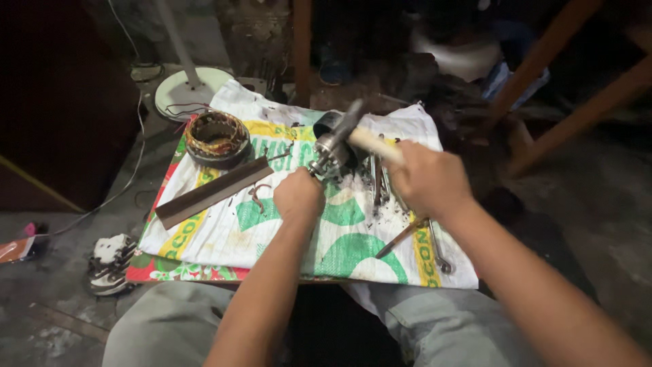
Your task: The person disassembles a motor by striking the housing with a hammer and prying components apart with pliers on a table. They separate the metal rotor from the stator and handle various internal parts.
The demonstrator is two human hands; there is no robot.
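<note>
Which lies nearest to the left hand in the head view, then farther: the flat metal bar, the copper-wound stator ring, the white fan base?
From the left hand:
1. Flat metal bar, just to its left on the printed sack.
2. Copper-wound stator ring, farther up-left at the sack's corner.
3. White fan base, beyond the sack on the floor.

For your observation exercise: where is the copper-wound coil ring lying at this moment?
In the head view, the coil ring lies at the far left corner of the printed sack, just beyond the flat metal bar, left of both hands.
</note>
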